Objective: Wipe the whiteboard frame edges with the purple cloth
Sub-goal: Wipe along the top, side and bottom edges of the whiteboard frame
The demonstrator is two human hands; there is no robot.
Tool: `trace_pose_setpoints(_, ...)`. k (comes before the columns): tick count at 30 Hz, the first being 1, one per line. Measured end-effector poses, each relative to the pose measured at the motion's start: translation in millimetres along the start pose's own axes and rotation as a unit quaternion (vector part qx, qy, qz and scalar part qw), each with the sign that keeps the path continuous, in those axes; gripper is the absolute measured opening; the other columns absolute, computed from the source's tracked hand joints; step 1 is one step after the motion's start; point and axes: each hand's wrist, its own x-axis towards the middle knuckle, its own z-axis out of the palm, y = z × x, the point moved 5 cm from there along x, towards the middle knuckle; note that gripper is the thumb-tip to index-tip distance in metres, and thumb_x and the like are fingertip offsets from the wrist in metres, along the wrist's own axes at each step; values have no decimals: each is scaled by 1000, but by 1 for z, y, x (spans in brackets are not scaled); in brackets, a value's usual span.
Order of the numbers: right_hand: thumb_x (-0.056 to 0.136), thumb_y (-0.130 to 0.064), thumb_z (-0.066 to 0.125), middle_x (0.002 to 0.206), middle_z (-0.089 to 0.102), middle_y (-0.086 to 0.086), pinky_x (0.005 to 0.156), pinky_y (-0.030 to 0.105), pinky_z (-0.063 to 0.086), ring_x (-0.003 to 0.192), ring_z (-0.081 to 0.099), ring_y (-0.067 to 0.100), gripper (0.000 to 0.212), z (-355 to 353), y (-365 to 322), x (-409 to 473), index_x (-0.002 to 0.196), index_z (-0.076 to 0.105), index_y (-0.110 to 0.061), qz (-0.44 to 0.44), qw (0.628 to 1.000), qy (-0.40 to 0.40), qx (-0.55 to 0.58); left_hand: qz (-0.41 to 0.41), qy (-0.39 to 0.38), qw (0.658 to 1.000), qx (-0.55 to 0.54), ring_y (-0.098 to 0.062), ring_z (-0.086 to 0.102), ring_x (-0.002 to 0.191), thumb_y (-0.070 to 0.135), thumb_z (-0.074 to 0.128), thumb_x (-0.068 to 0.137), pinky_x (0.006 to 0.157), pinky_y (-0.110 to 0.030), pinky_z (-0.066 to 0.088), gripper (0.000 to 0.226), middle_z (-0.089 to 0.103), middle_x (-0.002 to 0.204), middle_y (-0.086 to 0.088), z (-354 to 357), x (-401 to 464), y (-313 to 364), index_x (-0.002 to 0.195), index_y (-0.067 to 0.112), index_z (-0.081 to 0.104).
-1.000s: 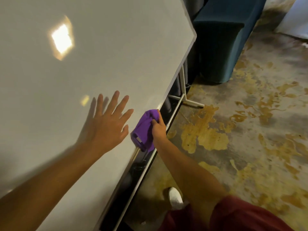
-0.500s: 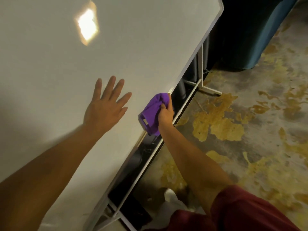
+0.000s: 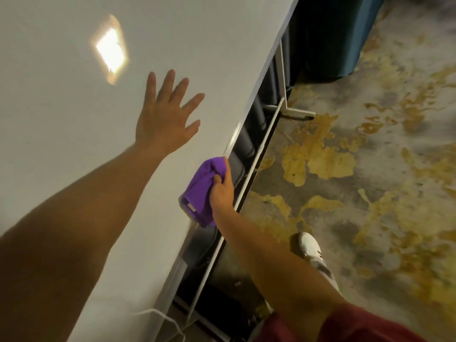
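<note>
Purple cloth (image 3: 201, 191) sits bunched against the whiteboard's lower frame edge (image 3: 232, 141), gripped by the right hand (image 3: 222, 191), whose fingers curl round its right side so most of the fabric bulges left of the knuckles onto the whiteboard (image 3: 74, 119). Higher on the board, the left hand (image 3: 165, 117) lies flat with fingers spread. Beneath the frame runs a white stand bar (image 3: 259, 156) over a stained floor (image 3: 370, 193).

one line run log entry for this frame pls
right hand grips purple cloth on whiteboard frame edge | left hand flat on whiteboard
</note>
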Motion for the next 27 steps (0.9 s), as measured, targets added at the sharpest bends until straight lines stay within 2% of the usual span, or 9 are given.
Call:
trace_pose_setpoints(3,108,-30,36,130,58,0,94,43,54,110,62,20,44,4,18,-25,147,34,-50,-20,1000,6,-12,8,4,999,-43,-40,6,164,68,23,103,127,-69,13,76,5,178,-9,-22,-31,0,168,37,-3)
trace_pose_setpoints(6,108,-28,37,133,58,3,104,51,48,117,59,26,42,2,15,-29,147,38,-43,-19,999,23,-28,55,-9,998,-23,-40,5,164,65,28,104,125,-71,14,74,5,178,-10,-33,-98,7,168,37,3)
trace_pose_setpoints(11,107,-24,39,125,59,5,100,52,50,111,60,28,41,-1,1,-30,142,43,-46,-34,999,3,-31,73,-1,997,0,-44,-1,164,61,19,104,126,-74,6,74,-3,178,-15,-29,-225,-21,169,28,10)
trace_pose_setpoints(14,107,-22,37,123,60,5,100,51,50,113,60,27,44,1,-1,-29,143,41,-46,-26,998,20,-53,68,-14,997,-16,-44,1,164,61,23,104,127,-72,6,75,3,177,-16,-24,-275,-30,169,25,13)
trace_pose_setpoints(17,107,-25,37,126,59,6,101,52,49,112,60,27,45,0,6,-26,144,39,-49,-29,998,30,-54,37,-8,999,-31,-41,6,164,60,24,106,129,-68,10,73,8,177,-15,-17,-288,-29,169,25,13)
trace_pose_setpoints(20,107,-28,37,128,59,7,100,53,50,112,60,27,44,3,20,-35,145,36,-50,-21,998,11,-59,14,-6,1000,-25,-39,4,165,62,22,107,130,-65,8,74,5,178,-13,-10,-283,-28,169,23,12)
trace_pose_setpoints(24,108,-29,34,143,51,5,108,57,42,126,52,30,46,8,54,-55,146,28,-56,-31,996,-4,-87,3,2,1000,-22,-36,3,165,60,21,107,131,-63,6,73,2,178,-11,4,-284,-38,169,22,11)
trace_pose_setpoints(27,108,-32,34,146,47,3,109,57,41,128,51,29,48,17,79,-68,143,24,-63,-22,996,-29,-86,-1,4,1000,-29,-35,2,165,60,20,107,132,-62,5,73,1,178,-9,7,-286,-45,170,23,11)
